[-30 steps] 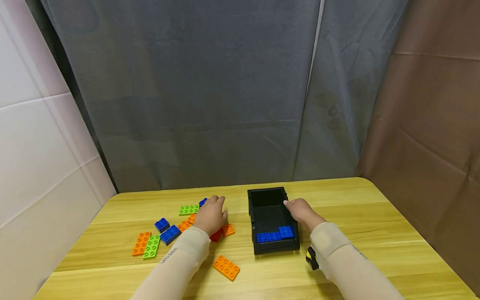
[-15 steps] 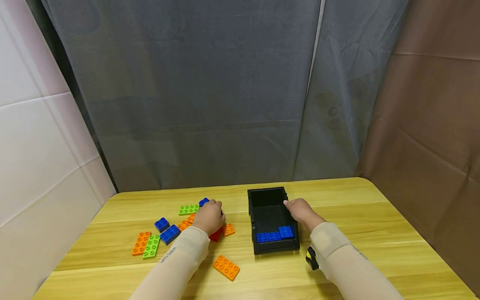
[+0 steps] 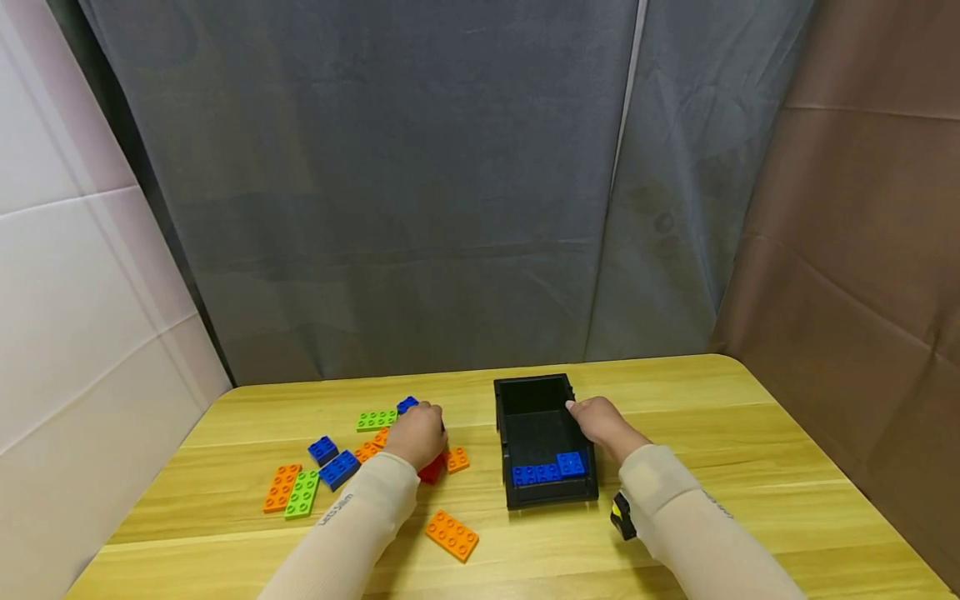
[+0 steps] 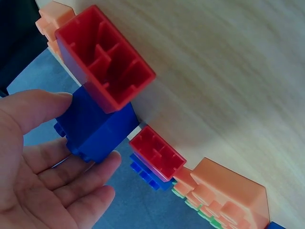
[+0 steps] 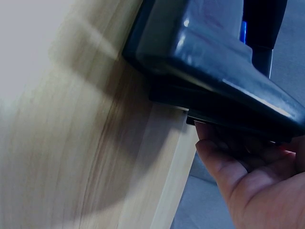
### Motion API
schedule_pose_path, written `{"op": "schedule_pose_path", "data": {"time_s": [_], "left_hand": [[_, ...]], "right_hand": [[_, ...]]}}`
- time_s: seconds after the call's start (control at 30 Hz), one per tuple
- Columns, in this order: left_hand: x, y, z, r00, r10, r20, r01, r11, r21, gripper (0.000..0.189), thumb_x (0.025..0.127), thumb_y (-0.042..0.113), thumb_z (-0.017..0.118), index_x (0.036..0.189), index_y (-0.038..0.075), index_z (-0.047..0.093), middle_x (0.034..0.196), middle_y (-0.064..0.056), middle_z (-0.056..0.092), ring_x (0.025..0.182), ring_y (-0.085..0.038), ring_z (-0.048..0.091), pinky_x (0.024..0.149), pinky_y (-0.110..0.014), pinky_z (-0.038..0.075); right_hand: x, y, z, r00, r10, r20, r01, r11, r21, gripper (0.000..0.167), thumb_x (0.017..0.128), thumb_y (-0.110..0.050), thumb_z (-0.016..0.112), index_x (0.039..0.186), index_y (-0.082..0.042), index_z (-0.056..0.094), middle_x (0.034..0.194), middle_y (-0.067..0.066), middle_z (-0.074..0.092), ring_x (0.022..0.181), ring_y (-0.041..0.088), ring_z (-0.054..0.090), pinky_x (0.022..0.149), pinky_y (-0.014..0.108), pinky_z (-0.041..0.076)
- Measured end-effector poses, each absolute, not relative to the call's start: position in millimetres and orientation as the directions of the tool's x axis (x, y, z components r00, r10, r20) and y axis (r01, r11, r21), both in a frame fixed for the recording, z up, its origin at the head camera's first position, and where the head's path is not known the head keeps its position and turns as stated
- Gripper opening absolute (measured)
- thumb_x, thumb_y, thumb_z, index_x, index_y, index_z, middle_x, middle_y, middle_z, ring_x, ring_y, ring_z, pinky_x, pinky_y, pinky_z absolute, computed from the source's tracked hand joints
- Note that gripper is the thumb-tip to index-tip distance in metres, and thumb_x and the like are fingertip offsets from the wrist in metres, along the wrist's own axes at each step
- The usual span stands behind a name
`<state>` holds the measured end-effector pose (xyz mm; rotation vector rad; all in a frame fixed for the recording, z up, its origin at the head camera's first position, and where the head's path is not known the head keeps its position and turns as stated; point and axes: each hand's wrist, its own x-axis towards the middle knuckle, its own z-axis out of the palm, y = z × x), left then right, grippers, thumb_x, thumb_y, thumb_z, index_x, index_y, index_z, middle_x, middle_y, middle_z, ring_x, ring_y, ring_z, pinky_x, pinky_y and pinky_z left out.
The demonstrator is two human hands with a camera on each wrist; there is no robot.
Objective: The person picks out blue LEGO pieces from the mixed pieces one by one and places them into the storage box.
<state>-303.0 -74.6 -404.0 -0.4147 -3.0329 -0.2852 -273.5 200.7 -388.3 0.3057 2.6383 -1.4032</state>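
In the head view my left hand [image 3: 416,435] is down among loose toy building bricks, its fingertips hidden from above. The left wrist view shows its thumb and fingers pinching a blue brick [image 4: 97,126]. Right beside that brick lies a red brick [image 4: 105,57] with its hollow underside showing; a smaller red brick [image 4: 157,152] is close by. With my right hand [image 3: 603,423] I grip the right side wall of a black bin [image 3: 535,429], thumb over its rim and fingers outside. Blue bricks [image 3: 572,464] sit at the bin's near end.
Around the left hand are a lime green brick [image 3: 377,420], a small orange brick [image 3: 457,459] and several others. Farther left an orange brick [image 3: 282,488] lies against a green one. Another orange brick [image 3: 452,536] lies alone nearer me on the wooden table [image 3: 675,400].
My left hand's fingers, stretched out a second ago, have curled down round the blue brick, and the hand has drawn back slightly. The right hand and the bin stay in place.
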Motion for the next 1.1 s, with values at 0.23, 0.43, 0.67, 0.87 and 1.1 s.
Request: {"op": "schedule_pose_path", "data": {"time_s": [0.23, 0.43, 0.67, 0.87, 1.1], "left_hand": [[-302.5, -74.1, -403.3, -0.963, 0.258, 0.078, 0.267, 0.952, 0.150, 0.012, 0.090, 0.010, 0.065, 0.098, 0.001, 0.067, 0.089, -0.012, 0.062, 0.079, -0.024, 0.062, 0.079, -0.043, 0.056], [-302.0, -74.7, -403.1, -0.961, 0.265, 0.075, 0.273, 0.953, 0.133, 0.011, 0.091, 0.008, 0.063, 0.098, 0.001, 0.067, 0.088, -0.012, 0.062, 0.078, -0.023, 0.061, 0.079, -0.042, 0.056], [-300.7, -74.6, -402.7, -0.959, 0.274, 0.074, 0.282, 0.952, 0.116, 0.013, 0.088, 0.010, 0.069, 0.098, 0.001, 0.067, 0.086, -0.011, 0.062, 0.078, -0.023, 0.061, 0.077, -0.041, 0.057], [-300.8, -74.7, -403.8, -0.956, 0.278, 0.090, 0.287, 0.952, 0.110, 0.016, 0.086, 0.012, 0.072, 0.098, 0.002, 0.067, 0.086, -0.011, 0.062, 0.079, -0.023, 0.062, 0.077, -0.040, 0.057], [-301.8, -74.7, -405.8, -0.949, 0.290, 0.122, 0.303, 0.947, 0.109, 0.015, 0.085, 0.011, 0.074, 0.095, 0.002, 0.067, 0.084, -0.010, 0.063, 0.079, -0.024, 0.063, 0.076, -0.040, 0.057]], "right_hand": [[-274.0, 199.5, -388.3, -0.970, 0.114, -0.213, 0.241, 0.544, -0.804, 0.039, 0.104, -0.023, 0.041, 0.073, -0.002, 0.051, 0.076, 0.010, 0.045, 0.085, 0.028, 0.051, 0.078, 0.039, 0.041], [-274.3, 199.2, -389.0, -0.973, 0.111, -0.205, 0.232, 0.544, -0.806, 0.039, 0.104, -0.022, 0.042, 0.073, -0.001, 0.052, 0.076, 0.010, 0.046, 0.083, 0.028, 0.051, 0.078, 0.039, 0.041], [-273.5, 199.2, -389.5, -0.973, 0.108, -0.206, 0.231, 0.545, -0.806, 0.038, 0.104, -0.022, 0.042, 0.073, -0.001, 0.052, 0.076, 0.010, 0.045, 0.084, 0.028, 0.051, 0.078, 0.039, 0.041], [-273.7, 199.0, -389.7, -0.972, 0.112, -0.206, 0.233, 0.545, -0.805, 0.039, 0.104, -0.022, 0.041, 0.069, -0.004, 0.046, 0.073, 0.008, 0.039, 0.083, 0.028, 0.049, 0.077, 0.038, 0.039], [-273.3, 198.6, -387.4, -0.973, 0.110, -0.205, 0.231, 0.548, -0.804, 0.042, 0.104, -0.022, 0.041, 0.064, -0.008, 0.040, 0.068, 0.005, 0.034, 0.070, 0.021, 0.042, 0.068, 0.033, 0.036]]}}
